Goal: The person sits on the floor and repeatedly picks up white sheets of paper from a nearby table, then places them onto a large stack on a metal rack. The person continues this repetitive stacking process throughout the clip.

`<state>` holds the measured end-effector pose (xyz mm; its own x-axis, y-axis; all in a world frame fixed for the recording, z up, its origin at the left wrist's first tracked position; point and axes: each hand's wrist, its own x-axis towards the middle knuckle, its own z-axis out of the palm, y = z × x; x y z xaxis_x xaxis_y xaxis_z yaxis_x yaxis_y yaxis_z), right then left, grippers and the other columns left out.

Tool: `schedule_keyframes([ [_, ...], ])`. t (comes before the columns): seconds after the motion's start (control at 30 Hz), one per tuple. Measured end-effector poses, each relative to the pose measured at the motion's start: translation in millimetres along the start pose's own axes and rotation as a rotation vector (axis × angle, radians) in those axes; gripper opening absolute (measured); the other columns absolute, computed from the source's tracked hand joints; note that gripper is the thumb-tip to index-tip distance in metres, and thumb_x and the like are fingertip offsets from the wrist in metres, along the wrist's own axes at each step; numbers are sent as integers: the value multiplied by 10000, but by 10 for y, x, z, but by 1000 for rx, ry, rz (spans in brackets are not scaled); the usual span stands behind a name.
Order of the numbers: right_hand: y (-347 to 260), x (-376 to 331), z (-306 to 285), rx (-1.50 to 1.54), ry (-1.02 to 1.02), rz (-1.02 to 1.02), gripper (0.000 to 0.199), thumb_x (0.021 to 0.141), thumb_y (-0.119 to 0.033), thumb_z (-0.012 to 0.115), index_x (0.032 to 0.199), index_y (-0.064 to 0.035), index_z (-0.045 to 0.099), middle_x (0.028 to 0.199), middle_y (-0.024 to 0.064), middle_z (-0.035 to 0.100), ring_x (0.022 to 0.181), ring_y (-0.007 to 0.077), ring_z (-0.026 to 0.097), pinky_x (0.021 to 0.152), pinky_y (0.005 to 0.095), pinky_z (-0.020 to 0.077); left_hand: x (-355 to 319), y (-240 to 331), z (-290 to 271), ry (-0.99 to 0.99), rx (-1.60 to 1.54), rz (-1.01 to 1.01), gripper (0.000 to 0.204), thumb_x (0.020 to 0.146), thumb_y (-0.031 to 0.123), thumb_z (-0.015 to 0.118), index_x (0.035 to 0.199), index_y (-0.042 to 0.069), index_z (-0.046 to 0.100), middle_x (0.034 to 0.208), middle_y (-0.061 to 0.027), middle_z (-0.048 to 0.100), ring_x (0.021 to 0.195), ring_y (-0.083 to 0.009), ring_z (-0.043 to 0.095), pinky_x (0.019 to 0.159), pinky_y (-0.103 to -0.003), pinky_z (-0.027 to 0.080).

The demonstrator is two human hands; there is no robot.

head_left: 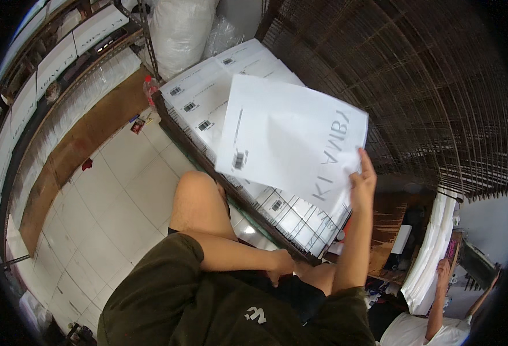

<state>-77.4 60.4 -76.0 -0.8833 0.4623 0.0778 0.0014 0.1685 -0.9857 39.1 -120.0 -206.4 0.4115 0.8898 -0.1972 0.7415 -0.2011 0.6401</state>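
A smooth brown wooden board (87,158) runs beside glossy square floor tiles (144,181). Next, a bulging, wrinkled white plastic sack (176,34) stands behind flat, rectangular white packets (199,92) stacked in rows. The left hand (280,266) is curled at the lap; whether its fingertips meet, I cannot tell. Over the stack, a thin, lightly creased white packet (288,138) slants, its right edge pinched by the right hand (363,180). Beyond rises dark, gridded wire mesh (403,86).
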Motion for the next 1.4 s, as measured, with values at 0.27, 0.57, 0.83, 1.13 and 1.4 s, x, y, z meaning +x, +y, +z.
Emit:
schedule_keyframes([
  [0.27,2399,-500,241,158,119,293,751,692,153,415,1408,-52,314,1450,103,323,769,60,519,520,174,380,249,50,178,-259,0,6,574,707,305,699,1231,142,531,1183,-73,580,1076,-251,570,838,-369,505],
  [0.57,2561,-673,416,3,110,390,736,704,139,421,1410,-32,305,1456,127,303,983,139,539,670,213,440,-41,92,-247,-298,47,85,430,784,272,610,1187,124,583,1225,-82,562,1131,-267,539,852,-391,492],
  [0.83,2781,-618,343,1,98,340,758,693,121,429,1421,-41,290,1494,123,236,1062,117,477,718,201,414,40,78,-212,-263,10,130,422,793,261,612,1191,125,585,1210,-75,578,1099,-267,561,822,-415,492],
  [1.13,2729,-588,387,-34,146,295,740,714,147,431,1415,-55,307,1453,122,305,835,109,521,631,206,421,-33,62,-335,-292,-10,92,441,753,285,644,1167,138,604,1148,-75,606,1055,-265,584,786,-407,495],
  [1.4,2938,-653,293,-19,115,335,698,749,139,443,1408,-51,312,1423,129,350,938,157,572,687,225,453,-36,43,-308,-282,-16,69,448,747,311,635,1156,131,606,1143,-86,606,1063,-271,579,775,-408,498],
])
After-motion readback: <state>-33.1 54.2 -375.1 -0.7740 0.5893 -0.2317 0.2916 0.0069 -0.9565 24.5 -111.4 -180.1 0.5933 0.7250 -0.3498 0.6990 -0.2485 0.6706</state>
